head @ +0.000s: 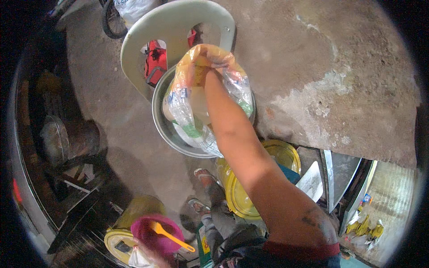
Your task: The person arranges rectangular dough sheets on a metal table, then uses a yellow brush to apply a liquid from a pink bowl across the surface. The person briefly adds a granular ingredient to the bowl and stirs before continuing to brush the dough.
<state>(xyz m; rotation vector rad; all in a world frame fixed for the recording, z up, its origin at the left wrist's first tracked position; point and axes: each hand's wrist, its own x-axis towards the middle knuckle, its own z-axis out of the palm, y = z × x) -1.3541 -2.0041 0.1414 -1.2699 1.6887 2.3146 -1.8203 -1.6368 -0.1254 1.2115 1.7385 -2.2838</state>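
My right forearm (228, 124) reaches down into a printed clear plastic bag (182, 97) with orange, green and white areas. The right hand itself is hidden inside the bag, so what its fingers do cannot be seen. The bag stands with its mouth gaping in a round metal basin (161, 129), at the near edge of a pale plastic chair (134, 57). At the lower left, my left hand (150, 253) is blurred beside a pink bowl (171, 231). A yellow brush (172, 238) lies across the bowl. Whether that hand grips the bowl is unclear.
Yellow-lidded tubs (238, 197) stand by my right leg, and another yellow tub (115, 241) is at lower left with a white plastic bag (138, 258). A red item (157, 62) shows through the chair. A bicycle wheel (112, 20) is beyond. Concrete floor (291, 67) surrounds these.
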